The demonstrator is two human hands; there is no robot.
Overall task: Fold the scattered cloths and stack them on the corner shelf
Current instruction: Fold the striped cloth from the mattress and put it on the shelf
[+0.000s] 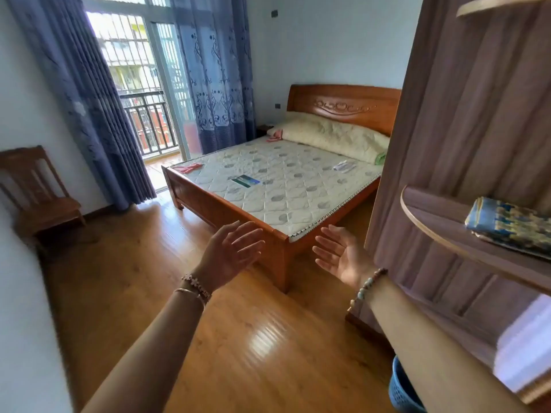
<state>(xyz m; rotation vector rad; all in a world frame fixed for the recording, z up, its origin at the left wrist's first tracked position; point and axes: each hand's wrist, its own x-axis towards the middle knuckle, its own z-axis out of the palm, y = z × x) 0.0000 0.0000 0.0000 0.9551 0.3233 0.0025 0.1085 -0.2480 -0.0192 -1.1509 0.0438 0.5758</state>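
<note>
A folded blue and yellow patterned cloth [511,223] lies on the curved corner shelf [429,222] at the right. Several loose cloths lie scattered on the bare mattress [277,180]: a pink one [188,167] at the near left corner, another pink one [275,135] by the pillow, a white one [344,166] at the right, a green one [380,158] at the far right edge. My left hand [229,251] and my right hand [340,253] are held out over the floor in front of the bed's foot corner, fingers spread, both empty.
A wooden bed frame [226,210] fills the middle of the room. A wooden chair [38,192] stands against the left wall. Blue curtains [83,93] flank a balcony door. A long pillow [331,135] rests at the headboard. A blue basket [402,389] sits below the shelf unit. A card [246,180] lies on the mattress.
</note>
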